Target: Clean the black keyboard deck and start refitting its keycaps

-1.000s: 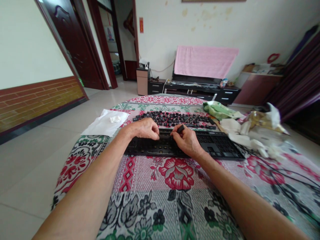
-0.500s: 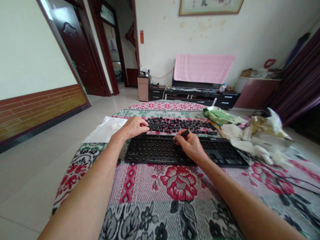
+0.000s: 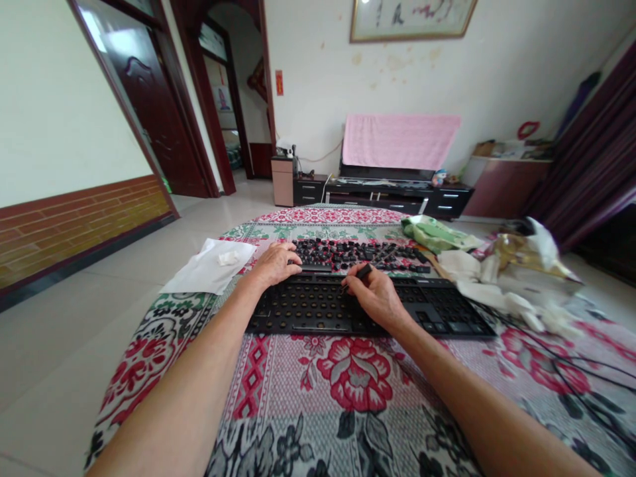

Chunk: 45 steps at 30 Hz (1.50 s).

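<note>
A black keyboard [image 3: 318,306] lies across the tablecloth, most of its key positions bare. Behind it is a spread of loose black keycaps [image 3: 342,250]. My left hand [image 3: 276,265] is closed at the keyboard's far left edge, its fingertips on the left end of a long black space bar [image 3: 317,268]. The bar is down level with the front of the loose keycaps. My right hand [image 3: 372,291], above the middle of the keyboard, grips a small black-handled tool [image 3: 364,271]. Its thin tip points down at the key positions and is partly hidden by the fingers.
White paper [image 3: 209,268] with a crumpled tissue [image 3: 228,258] lies on the left. To the right are a green cloth [image 3: 434,233], white crumpled tissues [image 3: 517,301] and a plastic bag [image 3: 544,245]. Black cables [image 3: 561,354] run over the tablecloth [image 3: 293,377] at right.
My left hand has lowered the space bar and brought it level beside the loose keycaps. My right hand stays over the keyboard with the tool. The whole view has tilted slightly upward.
</note>
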Tool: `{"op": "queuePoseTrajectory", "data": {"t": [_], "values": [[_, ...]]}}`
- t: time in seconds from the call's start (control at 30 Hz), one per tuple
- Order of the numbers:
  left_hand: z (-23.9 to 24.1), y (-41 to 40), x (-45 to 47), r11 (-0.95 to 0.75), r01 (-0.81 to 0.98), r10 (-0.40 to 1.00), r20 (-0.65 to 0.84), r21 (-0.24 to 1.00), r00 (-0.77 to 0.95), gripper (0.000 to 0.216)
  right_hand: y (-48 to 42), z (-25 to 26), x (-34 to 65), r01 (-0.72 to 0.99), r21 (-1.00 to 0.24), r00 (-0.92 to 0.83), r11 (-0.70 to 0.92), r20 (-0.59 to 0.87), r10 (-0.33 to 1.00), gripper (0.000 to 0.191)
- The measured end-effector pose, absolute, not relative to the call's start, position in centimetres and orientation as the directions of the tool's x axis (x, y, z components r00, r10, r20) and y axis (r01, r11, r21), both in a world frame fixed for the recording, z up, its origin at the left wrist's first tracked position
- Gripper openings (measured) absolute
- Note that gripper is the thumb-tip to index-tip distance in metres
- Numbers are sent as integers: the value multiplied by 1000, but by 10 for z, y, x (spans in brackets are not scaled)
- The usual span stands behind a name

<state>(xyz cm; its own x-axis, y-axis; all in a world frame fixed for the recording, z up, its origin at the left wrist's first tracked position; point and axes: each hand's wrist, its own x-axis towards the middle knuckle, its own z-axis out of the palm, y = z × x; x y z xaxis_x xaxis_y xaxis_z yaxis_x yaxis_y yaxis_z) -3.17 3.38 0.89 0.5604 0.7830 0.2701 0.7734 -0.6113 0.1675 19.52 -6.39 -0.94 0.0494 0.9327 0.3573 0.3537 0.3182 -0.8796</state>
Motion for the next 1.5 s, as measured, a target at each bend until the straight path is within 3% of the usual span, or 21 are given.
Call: {"op": "queuePoseTrajectory", "data": {"t": [0.83,1.23,1.5], "values": [[10,38,-28,-531,824,846,180,198,502,20,-63,-10,195,388,-865,41,317,360,932,12],[8,30,-25,-637,768,735,358,73,576,19,-64,-8,195,425,-838,28,342,390,920,12],[12,-11,8,-733,676,654,358,81,666,21,-65,-8,195,455,-814,32,362,421,907,14]]}}
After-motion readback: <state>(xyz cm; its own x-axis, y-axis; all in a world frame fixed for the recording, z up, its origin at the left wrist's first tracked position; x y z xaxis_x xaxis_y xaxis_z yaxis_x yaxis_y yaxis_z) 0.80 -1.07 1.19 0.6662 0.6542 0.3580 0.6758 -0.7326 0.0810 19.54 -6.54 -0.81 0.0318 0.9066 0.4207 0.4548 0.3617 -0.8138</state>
